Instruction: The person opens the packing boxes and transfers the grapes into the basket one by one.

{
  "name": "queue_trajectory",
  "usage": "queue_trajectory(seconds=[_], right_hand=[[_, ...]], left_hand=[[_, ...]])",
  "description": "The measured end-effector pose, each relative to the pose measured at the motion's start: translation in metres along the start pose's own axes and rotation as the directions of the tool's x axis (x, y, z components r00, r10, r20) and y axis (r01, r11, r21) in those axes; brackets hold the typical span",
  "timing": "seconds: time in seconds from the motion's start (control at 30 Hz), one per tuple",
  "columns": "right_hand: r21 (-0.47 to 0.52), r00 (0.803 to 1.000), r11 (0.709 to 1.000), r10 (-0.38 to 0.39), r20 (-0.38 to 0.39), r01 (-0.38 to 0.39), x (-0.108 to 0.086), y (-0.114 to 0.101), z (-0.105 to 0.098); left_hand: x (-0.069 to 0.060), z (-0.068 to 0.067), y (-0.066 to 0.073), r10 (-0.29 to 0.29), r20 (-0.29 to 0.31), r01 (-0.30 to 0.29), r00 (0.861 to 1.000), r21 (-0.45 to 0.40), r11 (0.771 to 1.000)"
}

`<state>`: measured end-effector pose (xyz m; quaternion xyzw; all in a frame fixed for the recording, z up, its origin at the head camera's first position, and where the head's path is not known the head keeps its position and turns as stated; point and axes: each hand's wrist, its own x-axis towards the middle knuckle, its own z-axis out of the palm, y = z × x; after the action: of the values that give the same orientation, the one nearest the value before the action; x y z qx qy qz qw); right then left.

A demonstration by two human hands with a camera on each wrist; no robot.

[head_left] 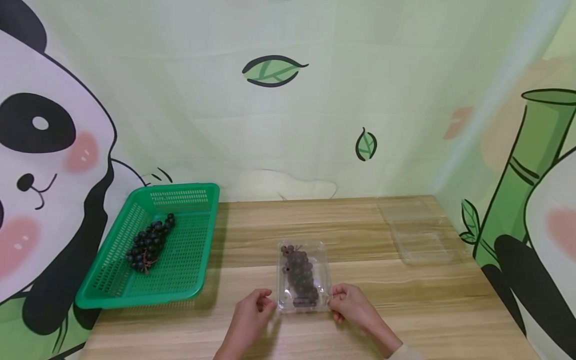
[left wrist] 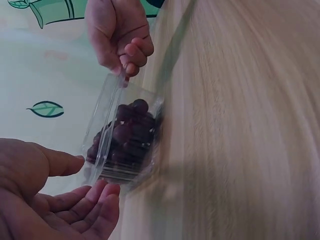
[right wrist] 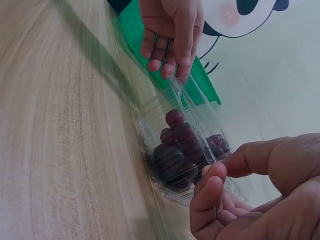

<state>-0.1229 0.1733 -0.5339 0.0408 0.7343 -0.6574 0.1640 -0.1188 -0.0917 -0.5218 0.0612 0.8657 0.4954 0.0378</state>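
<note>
A clear plastic clamshell box, its lid down, stands on the wooden table before me with a bunch of dark grapes inside. My right hand pinches the rim at the near right corner between thumb and curled forefinger, as the right wrist view shows. At the near left corner is my left hand. In the left wrist view its thumb and fingers are spread apart at the box's edge; whether they touch it is hard to tell.
On the left a green plastic basket holds another bunch of dark grapes. Further clear plastic containers lie at the table's back right. Behind the table hangs a panda-and-bamboo printed cloth.
</note>
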Motion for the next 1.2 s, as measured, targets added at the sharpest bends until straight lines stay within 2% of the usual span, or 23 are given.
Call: queue_trajectory(seconds=[0.2, 0.63, 0.93, 1.2], right_hand=[[0.002, 1.0, 1.0, -0.001, 0.016, 0.001, -0.003, 0.0, -0.001], [-0.005, 0.999, 1.0, -0.002, 0.038, 0.002, -0.002, 0.003, -0.002], [-0.016, 0.999, 1.0, 0.005, 0.046, -0.005, -0.005, -0.001, -0.002], [0.0, 0.997, 1.0, 0.001, 0.076, -0.001, -0.007, -0.003, -0.005]], left_hand=[[0.001, 0.007, -0.001, -0.092, 0.065, 0.097, 0.994, -0.066, 0.993], [0.001, 0.013, -0.009, -0.112, 0.125, 0.135, 0.986, -0.193, 0.972], [0.002, 0.012, -0.011, -0.121, 0.182, 0.18, 0.976, -0.356, 0.917], [0.002, 0.014, -0.013, -0.135, 0.22, 0.221, 0.966, -0.438, 0.872]])
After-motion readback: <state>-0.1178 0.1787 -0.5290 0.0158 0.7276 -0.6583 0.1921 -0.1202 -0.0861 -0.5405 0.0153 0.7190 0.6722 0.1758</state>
